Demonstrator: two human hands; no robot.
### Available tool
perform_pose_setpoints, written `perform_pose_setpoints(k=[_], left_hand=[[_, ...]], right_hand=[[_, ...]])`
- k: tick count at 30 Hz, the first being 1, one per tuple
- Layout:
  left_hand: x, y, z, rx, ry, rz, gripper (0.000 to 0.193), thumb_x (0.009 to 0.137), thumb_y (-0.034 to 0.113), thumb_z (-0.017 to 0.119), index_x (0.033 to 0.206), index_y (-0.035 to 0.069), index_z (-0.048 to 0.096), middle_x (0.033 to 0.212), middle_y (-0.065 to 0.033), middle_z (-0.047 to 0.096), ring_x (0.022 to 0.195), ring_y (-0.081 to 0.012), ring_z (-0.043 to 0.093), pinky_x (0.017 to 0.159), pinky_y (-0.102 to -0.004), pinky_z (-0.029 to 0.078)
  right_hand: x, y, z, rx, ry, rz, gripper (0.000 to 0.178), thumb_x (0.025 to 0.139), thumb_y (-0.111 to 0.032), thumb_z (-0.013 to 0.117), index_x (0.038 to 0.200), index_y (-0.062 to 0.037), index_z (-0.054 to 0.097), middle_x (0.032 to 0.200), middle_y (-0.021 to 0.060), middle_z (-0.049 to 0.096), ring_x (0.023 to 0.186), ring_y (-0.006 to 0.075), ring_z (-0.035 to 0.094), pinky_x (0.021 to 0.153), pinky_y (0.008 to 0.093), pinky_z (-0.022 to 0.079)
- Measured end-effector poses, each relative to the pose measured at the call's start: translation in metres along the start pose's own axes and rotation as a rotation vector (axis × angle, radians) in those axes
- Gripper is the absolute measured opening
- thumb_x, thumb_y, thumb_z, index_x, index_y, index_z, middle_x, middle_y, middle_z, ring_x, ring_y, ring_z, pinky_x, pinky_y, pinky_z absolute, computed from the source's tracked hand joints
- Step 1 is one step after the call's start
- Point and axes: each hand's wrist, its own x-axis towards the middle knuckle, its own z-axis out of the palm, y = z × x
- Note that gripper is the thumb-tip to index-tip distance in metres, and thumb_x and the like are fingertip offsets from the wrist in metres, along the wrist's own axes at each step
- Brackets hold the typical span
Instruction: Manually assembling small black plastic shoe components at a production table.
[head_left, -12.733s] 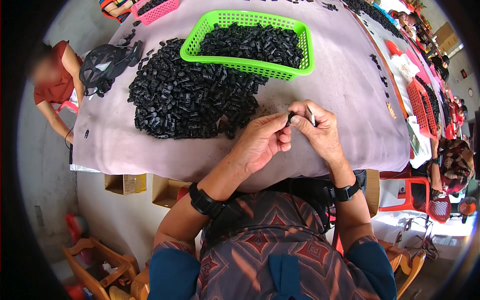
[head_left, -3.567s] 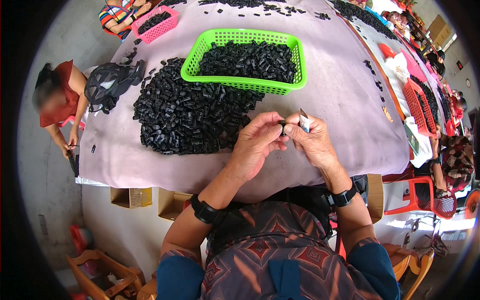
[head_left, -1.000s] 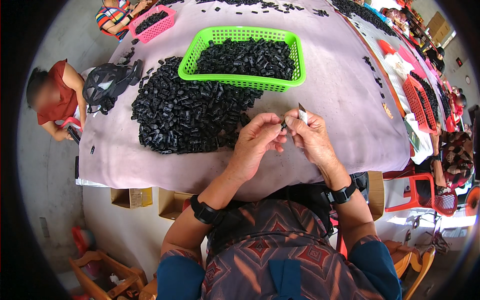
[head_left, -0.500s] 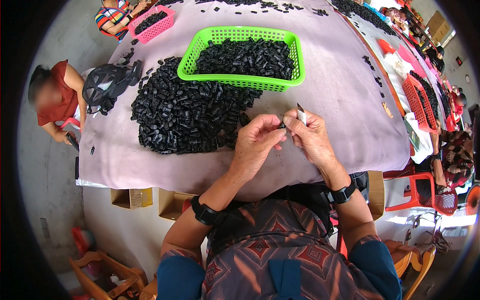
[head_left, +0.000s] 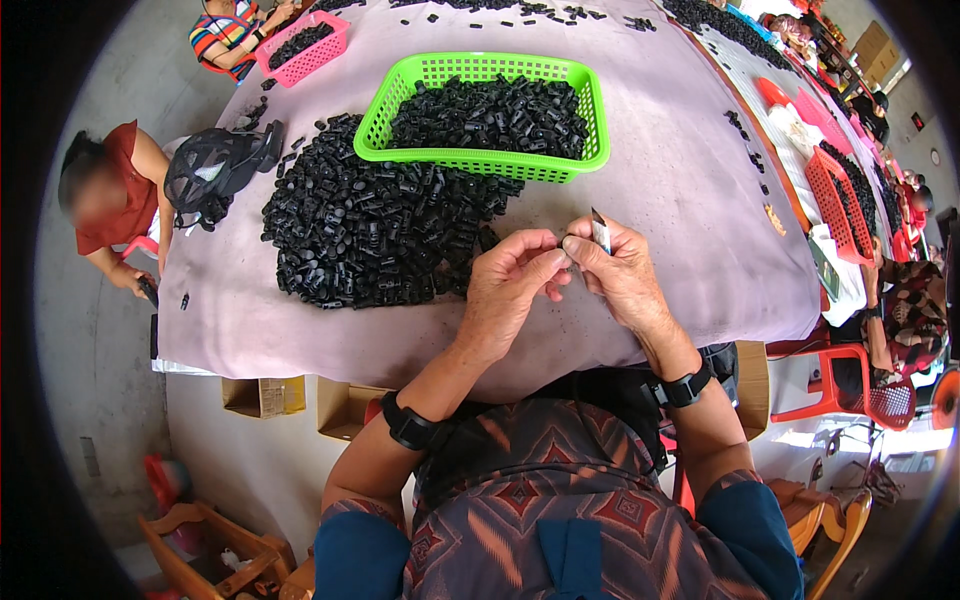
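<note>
Above the near edge of the cloth-covered table, my left hand (head_left: 507, 290) pinches a small dark plastic part (head_left: 569, 259) between thumb and fingertips; most of it is hidden. My right hand (head_left: 628, 280) meets it there, its thumb against the part. A small knife (head_left: 601, 234) with a pale wrapped handle and dark pointed tip sticks up from my right fingers. Left of my hands spreads a heap of black plastic parts (head_left: 365, 225). Behind them, a bright green basket (head_left: 480, 157) holds many more such parts and overlaps the heap's far edge.
A black mesh cap (head_left: 215, 165) lies at the table's left edge, near a seated person in red. Far left stands a pink basket (head_left: 305, 60) of black parts. On the right are a red basket (head_left: 838, 205), scattered parts and other people. Cardboard boxes (head_left: 345, 408) sit below the table.
My hands stay in nearly the same place, with the fingertips and knife shifting slightly. The seated person on the left has moved a little. The heap and green basket look unchanged.
</note>
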Motion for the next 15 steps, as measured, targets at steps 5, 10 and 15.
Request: perform_pose_setpoints(k=[5, 10, 15], left_hand=[[-0.0002, 0.0008, 0.0003, -0.03, 0.024, -0.019, 0.02, 0.087, 0.008, 0.056, 0.104, -0.002, 0.056, 0.089, -0.008, 0.061, 0.075, -0.0127, 0.06, 0.061, -0.0244, 0.049], [-0.0006, 0.0007, -0.0009, 0.0, -0.004, -0.015, 0.021, 0.088, 0.009, 0.054, 0.107, 0.0, 0.055, 0.092, -0.0086, 0.06, 0.079, -0.0142, 0.06, 0.064, -0.0272, 0.049], [-0.0002, -0.0002, 0.0002, 0.0, 0.0, 0.005, 0.021, 0.087, 0.007, 0.056, 0.106, -0.001, 0.056, 0.092, -0.0073, 0.06, 0.079, -0.0132, 0.06, 0.062, -0.0257, 0.048]], right_hand=[[0.0003, 0.0004, 0.001, -0.008, 0.019, 0.002, 0.011, 0.084, -0.017, 0.062, 0.082, -0.0065, 0.059, 0.065, -0.0049, 0.056, 0.05, -0.0002, 0.038, 0.041, 0.0168, 0.028], [0.0001, 0.0001, 0.0001, -0.026, 0.015, 0.015, 0.01, 0.084, -0.015, 0.062, 0.082, -0.0053, 0.058, 0.068, -0.0046, 0.056, 0.056, 0.0006, 0.041, 0.046, 0.0172, 0.032], [0.0005, 0.0003, 0.0017, -0.062, 0.013, -0.06, 0.008, 0.084, -0.01, 0.061, 0.083, -0.0029, 0.058, 0.072, -0.0038, 0.056, 0.068, 0.0029, 0.047, 0.06, 0.0199, 0.04]])
